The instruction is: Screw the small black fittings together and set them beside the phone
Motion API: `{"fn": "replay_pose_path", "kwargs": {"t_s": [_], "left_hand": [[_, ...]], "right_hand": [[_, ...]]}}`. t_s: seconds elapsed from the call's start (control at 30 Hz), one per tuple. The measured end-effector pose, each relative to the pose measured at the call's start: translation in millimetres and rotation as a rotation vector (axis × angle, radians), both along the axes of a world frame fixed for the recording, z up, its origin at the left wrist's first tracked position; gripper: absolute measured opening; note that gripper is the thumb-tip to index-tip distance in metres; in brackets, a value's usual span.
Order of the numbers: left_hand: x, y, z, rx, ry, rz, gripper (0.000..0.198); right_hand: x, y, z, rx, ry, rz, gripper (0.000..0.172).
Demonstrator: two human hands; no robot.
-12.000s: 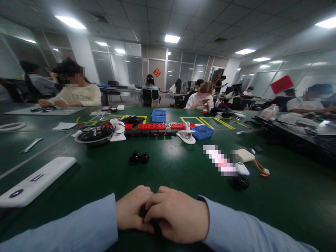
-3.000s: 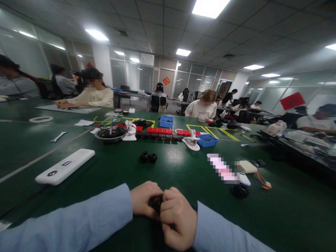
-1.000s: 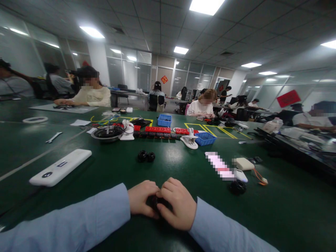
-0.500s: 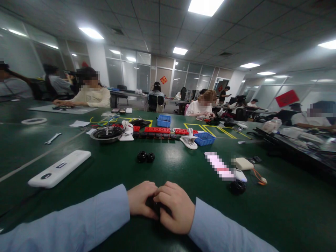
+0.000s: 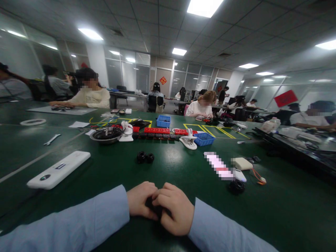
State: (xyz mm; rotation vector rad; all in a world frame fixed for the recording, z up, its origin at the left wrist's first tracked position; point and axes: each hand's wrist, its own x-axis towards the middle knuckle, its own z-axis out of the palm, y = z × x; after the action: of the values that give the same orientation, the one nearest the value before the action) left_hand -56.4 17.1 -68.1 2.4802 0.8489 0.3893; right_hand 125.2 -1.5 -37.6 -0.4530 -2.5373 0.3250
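Observation:
My left hand and my right hand rest together on the green table near its front edge, both closed round a small black part that is mostly hidden between the fingers. The right fingers curl over it from the right, while the left hand grips it from the left. Both arms wear light blue sleeves. Two black ring-shaped parts lie side by side farther out on the table. Another black ring part lies to the right.
A long white device lies at left, a wrench beyond it. Mid-table are a black round dish, red and black blocks, white clips and blue bins. A beige box is at right. Several people sit around.
My hands have stayed together on the black part; the right fingers have shifted and curled lower over it. The camera view has moved slightly.

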Motion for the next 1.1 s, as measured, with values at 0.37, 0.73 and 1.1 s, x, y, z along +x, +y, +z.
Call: {"fn": "replay_pose_path", "kwargs": {"t_s": [0.37,0.73,1.1], "left_hand": [[-0.7,0.3,-2.8,0.034,-0.026,0.005,0.044],[1.2,1.1,-4.5,0.142,0.040,0.012,0.040],[-1.3,1.6,1.5,-0.081,-0.138,-0.068,0.045]], "right_hand": [[0.0,0.1,-0.3,0.022,0.004,0.079,0.019],[1.6,-3.6,1.9,0.027,-0.012,0.085,0.053],[5.8,-0.4,-4.2,0.014,0.085,-0.175,0.041]]}}
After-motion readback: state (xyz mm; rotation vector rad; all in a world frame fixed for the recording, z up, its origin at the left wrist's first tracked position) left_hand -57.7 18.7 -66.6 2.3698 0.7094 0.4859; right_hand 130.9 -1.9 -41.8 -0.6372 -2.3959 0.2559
